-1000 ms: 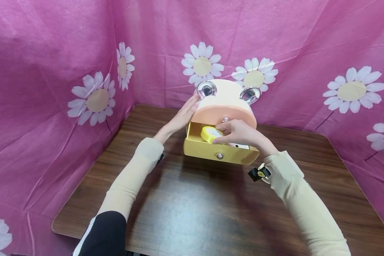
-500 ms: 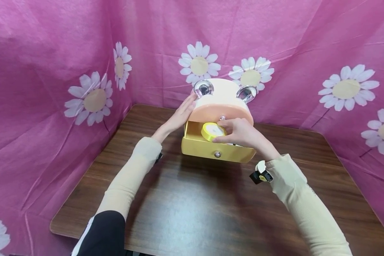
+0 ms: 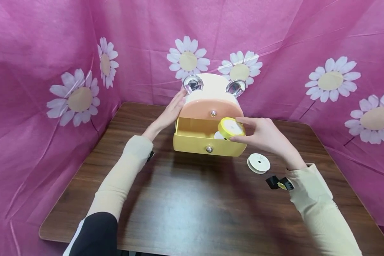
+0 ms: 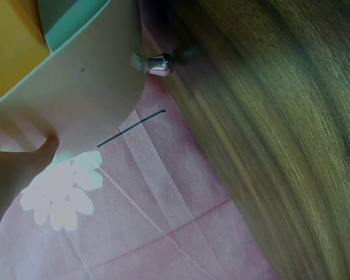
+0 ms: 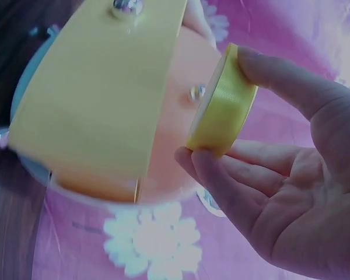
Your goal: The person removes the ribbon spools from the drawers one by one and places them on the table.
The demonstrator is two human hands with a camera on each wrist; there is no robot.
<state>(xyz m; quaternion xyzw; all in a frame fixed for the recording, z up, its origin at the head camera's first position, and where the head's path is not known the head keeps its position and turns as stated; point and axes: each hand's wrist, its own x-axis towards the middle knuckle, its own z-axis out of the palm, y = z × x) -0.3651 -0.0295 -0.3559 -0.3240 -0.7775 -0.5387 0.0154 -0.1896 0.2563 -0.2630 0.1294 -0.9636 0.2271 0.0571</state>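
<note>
A white spool [image 3: 258,163] lay on the table [image 3: 192,209] just below the right hand [image 3: 265,137], whose thumb and fingers pinched a yellow ribbon roll [image 3: 231,127], already lifted clear above the open yellow drawer [image 3: 208,137]. Another white item remained inside. Beyond, the left hand [image 3: 168,115] rested flat-fingered against the cabinet [image 3: 211,96], before the pink daisy curtain [image 3: 307,42].

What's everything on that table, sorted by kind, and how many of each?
Ribbon spools: 3, a yellow spool pinched in the right hand, a white spool on the table, another white one in the open drawer.
Drawer boxes: 1, the round box, steadied by the left hand.
Total: 4.
</note>
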